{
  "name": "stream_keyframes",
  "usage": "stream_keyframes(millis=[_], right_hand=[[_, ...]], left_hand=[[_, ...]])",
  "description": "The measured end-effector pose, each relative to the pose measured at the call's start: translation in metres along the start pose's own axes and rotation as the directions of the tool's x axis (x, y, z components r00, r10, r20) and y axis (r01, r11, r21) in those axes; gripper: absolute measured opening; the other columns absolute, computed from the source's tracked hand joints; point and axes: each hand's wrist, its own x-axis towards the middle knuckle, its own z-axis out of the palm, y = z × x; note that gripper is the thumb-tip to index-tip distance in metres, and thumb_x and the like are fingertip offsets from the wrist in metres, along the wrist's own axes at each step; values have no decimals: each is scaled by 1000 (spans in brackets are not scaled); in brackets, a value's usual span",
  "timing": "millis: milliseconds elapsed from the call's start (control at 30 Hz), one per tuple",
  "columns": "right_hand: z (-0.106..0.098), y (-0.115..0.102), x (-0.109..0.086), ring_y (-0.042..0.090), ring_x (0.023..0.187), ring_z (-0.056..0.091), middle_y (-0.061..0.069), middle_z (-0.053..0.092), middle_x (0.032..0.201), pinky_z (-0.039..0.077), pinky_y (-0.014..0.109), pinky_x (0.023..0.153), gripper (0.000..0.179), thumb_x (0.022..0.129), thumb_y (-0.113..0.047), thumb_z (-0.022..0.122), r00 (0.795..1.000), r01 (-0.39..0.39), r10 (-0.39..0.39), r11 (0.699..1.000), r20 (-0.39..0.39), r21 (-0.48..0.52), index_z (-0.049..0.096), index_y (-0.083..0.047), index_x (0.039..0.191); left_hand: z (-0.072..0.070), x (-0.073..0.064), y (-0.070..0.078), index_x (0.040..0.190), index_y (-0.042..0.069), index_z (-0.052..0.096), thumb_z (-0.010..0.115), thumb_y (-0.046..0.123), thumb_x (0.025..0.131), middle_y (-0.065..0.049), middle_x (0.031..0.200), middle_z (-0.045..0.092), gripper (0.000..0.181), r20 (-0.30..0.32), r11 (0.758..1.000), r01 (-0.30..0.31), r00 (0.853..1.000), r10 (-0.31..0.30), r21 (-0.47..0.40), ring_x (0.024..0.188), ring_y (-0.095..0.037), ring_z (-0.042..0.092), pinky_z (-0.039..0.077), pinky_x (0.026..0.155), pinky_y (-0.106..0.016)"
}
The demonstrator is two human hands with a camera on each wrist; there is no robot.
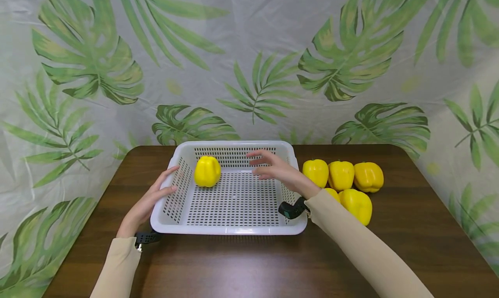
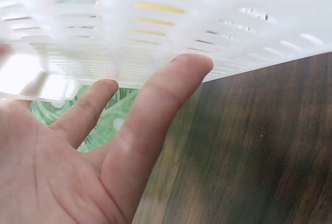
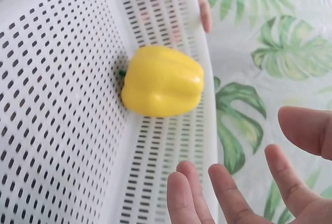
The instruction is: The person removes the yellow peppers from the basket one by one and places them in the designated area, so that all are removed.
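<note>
A white perforated plastic basket (image 1: 234, 230) holds one yellow bell pepper (image 1: 207, 171), which stands near its far left corner. My left hand (image 1: 146, 205) rests against the basket's left side, its fingers extended and the fingertips at the rim. In the left wrist view the thumb (image 2: 166, 94) lies along the outside of the slotted wall. My right hand (image 1: 278, 170) hovers over the right part of the basket with fingers spread and nothing held. The right wrist view shows its fingertips (image 3: 179, 187) apart from the pepper (image 3: 163, 81), whose green stem touches the basket floor side.
Several yellow bell peppers (image 1: 341, 175) are grouped on the dark wooden table (image 1: 241, 267) to the right of the basket, partly covered by my right forearm. A leaf-printed cloth (image 1: 257, 38) hangs behind the table's far edge.
</note>
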Motion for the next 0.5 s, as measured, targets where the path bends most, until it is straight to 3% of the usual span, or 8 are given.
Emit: stream_keyframes(millis=[200,500], right_hand=[[18,-1,16,39,112,55,22,42,138,43,49,96,53,92,-6,57,998,-42,41,999,45,29,39,-8,142],[41,3,42,44,110,56,26,35,143,43,52,95,55,93,-6,57,989,-119,112,991,101,61,37,-13,144]], left_hand=[[1,0,1,152,28,13,46,23,99,-20,151,14,62,-2,1000,3,1000,-3,4,114,-49,44,51,78,-55],[1,0,1,152,26,12,46,23,99,-22,151,13,63,5,1000,-5,1000,5,11,115,-51,43,51,78,-55]])
